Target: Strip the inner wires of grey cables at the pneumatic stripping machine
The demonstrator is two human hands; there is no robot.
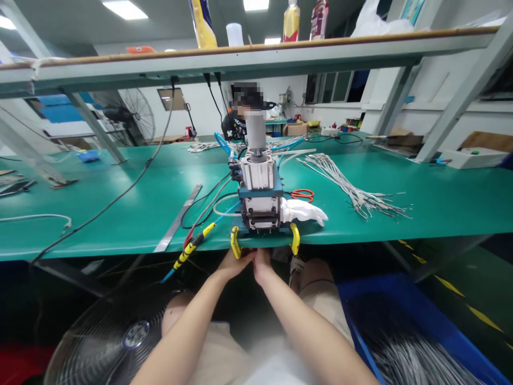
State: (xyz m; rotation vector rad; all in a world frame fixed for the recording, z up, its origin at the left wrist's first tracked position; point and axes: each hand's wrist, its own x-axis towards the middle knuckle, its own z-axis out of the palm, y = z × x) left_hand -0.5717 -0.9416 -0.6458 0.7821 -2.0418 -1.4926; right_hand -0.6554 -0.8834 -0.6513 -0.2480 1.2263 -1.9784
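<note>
My left hand [237, 263] and my right hand [262, 260] meet just below the front edge of the green table. The fingers of both are largely hidden under that edge, so what they hold, if anything, does not show. Directly above them stands a pneumatic press [261, 179] with a grey cylinder on top and blue plates. A yellow clamp handle [235, 243] sits at its left front, and another yellow clamp handle [295, 239] at its right front. A white glove or cloth [305, 210] lies against the press's right side.
A bundle of thin grey cables [352, 190] lies right of the press, near orange-handled scissors [302, 194]. A steel ruler [178, 219] and a yellow-black air gun [194, 246] are at left. Below are a floor fan [136, 334] and a blue bin [395, 286] of cables. Opposite sits a person [234, 125].
</note>
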